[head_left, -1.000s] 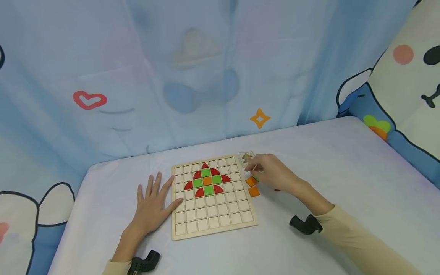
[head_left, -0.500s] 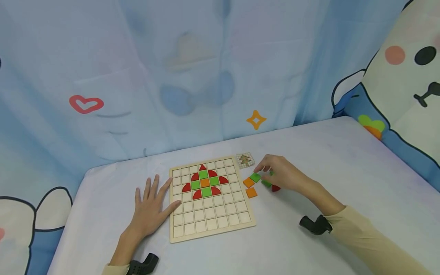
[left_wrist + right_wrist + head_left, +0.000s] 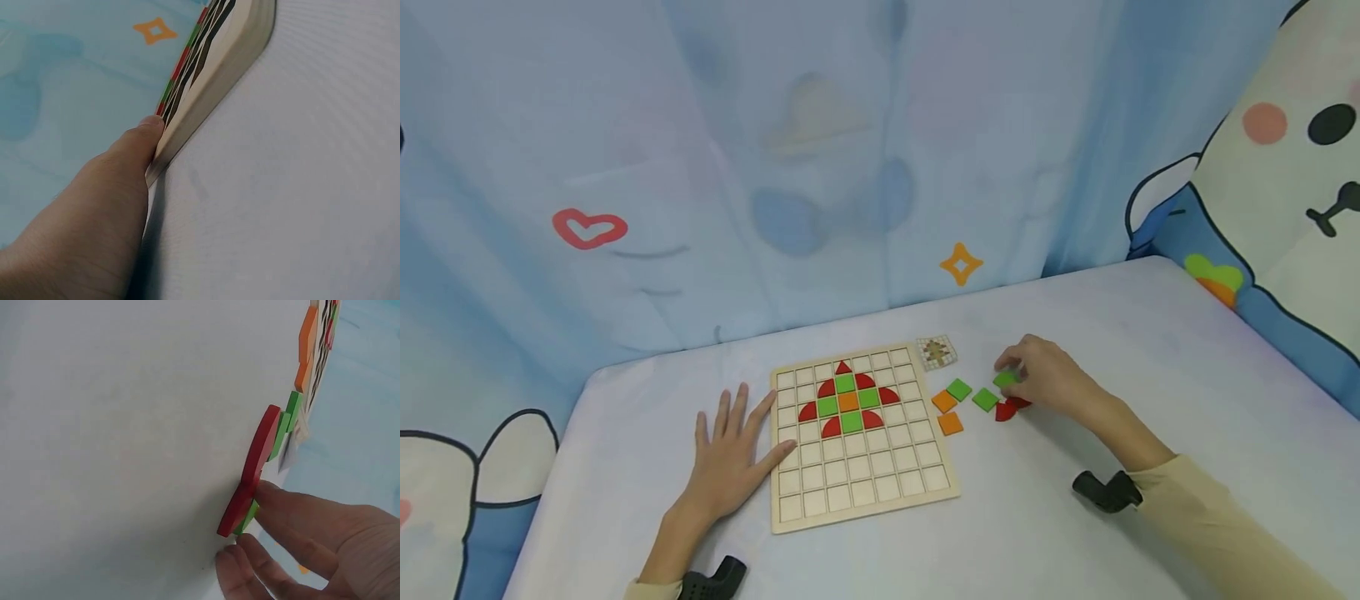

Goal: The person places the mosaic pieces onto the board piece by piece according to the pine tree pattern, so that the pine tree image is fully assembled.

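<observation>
right hand point(image 3: 1048, 382) curls at a thin green square point(image 3: 1003, 379); i can't tell its grip. left hand point(image 3: 726, 467) lies splayed.

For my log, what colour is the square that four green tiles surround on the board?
The square is orange, seen best in the head view.

Pale-blue curtain point(image 3: 670, 108), w/ vertical folds, hangs behind a table point(image 3: 1112, 333) draped in white, its far edge running at a slant. Printed on the curtain: 1 red heart point(image 3: 583, 242) at L. & 1 orange 4-pt. star point(image 3: 974, 264) R. of ctr. Large cartoon animal point(image 3: 1270, 196) fills upper R.; part of a 2nd cartoon figure point(image 3: 430, 508) shows lower L. Light is soft.
</observation>
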Tool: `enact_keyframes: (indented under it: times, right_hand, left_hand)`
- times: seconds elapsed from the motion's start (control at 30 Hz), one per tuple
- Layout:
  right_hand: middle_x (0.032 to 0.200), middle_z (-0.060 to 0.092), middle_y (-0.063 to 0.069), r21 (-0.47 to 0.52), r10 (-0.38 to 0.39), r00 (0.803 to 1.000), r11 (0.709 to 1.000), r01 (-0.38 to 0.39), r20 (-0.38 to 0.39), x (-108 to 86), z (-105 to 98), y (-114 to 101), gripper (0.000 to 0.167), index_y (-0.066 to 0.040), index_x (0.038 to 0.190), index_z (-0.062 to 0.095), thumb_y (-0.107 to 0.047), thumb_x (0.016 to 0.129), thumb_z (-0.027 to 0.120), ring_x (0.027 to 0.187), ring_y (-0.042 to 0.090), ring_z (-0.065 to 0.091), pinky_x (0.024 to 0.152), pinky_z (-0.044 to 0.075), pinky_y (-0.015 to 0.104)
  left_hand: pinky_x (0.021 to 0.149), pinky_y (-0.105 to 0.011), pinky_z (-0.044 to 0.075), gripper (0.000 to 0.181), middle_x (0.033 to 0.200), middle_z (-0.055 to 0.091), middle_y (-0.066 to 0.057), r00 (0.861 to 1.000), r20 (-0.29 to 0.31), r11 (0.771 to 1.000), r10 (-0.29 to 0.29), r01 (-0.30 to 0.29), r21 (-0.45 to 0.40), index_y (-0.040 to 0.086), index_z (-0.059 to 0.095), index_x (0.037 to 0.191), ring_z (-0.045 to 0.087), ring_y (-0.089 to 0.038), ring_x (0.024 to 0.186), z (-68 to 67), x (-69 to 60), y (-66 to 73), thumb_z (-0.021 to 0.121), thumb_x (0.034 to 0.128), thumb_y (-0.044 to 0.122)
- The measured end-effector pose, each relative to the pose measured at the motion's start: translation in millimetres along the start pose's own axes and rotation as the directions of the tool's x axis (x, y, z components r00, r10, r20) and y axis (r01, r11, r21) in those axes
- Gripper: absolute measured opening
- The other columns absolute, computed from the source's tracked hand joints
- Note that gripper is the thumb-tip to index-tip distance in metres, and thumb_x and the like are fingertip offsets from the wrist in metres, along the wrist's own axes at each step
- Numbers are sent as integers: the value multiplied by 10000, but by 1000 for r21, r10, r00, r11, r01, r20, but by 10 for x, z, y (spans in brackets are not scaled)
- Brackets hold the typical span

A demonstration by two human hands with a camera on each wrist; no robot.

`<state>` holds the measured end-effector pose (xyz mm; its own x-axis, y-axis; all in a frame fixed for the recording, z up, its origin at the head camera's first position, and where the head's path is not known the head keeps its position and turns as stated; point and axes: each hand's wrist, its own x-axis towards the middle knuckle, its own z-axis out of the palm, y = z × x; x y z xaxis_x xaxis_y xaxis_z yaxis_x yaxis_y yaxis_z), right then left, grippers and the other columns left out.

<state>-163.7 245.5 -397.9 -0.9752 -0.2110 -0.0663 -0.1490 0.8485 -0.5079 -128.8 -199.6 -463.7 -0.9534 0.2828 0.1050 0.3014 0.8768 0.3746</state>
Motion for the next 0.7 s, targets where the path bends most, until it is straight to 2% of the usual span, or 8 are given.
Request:
enact_keyframes:
  times: [0.17,0.33,0.4,0.5,0.7]
  right_hand:
    - [975,681,215,34,80,996,996,-81,25,-50,-86,66,400,109,1130,690,-133,857,853,879,339,625,740,588,432]
    - [885,617,123,37,160,980,986,-165,121,-117,-158,115,455,90,1089,661,-236,852,871,816,257,571,674,504,342]
    - [847,588,89,55,165,976,983,-174,143,-141,-164,120,390,58,1021,678,-229,846,876,803,238,547,661,462,330]
    - [815,585,55,91,140,980,984,-154,139,-165,-150,122,275,9,942,715,-208,859,863,798,220,537,653,442,322]
    - [775,577,32,128,124,984,982,-140,125,-194,-106,111,204,-6,925,730,-176,883,836,768,202,526,636,434,318]
  left_hand:
    - [1174,-775,-20,816,1720,149,-247,1000,11,1000,-7,7,4,203,325,1658,53,-504,1578,-6,7,4,599,988,581]
    - [1175,-773,-14,821,1717,153,-252,1000,7,1000,-9,8,11,195,331,1655,58,-510,1576,-9,14,12,605,983,579]
    - [1176,-771,-15,823,1717,151,-254,1000,10,1000,-11,11,12,191,332,1654,55,-509,1576,-17,16,16,610,981,574]
    - [1179,-766,-26,828,1720,139,-251,1000,21,1000,-17,17,11,191,323,1658,44,-503,1579,-30,13,22,608,982,574]
    - [1177,-769,-30,827,1722,132,-248,999,35,1000,-19,19,19,189,313,1662,42,-503,1579,-40,7,25,592,990,582]
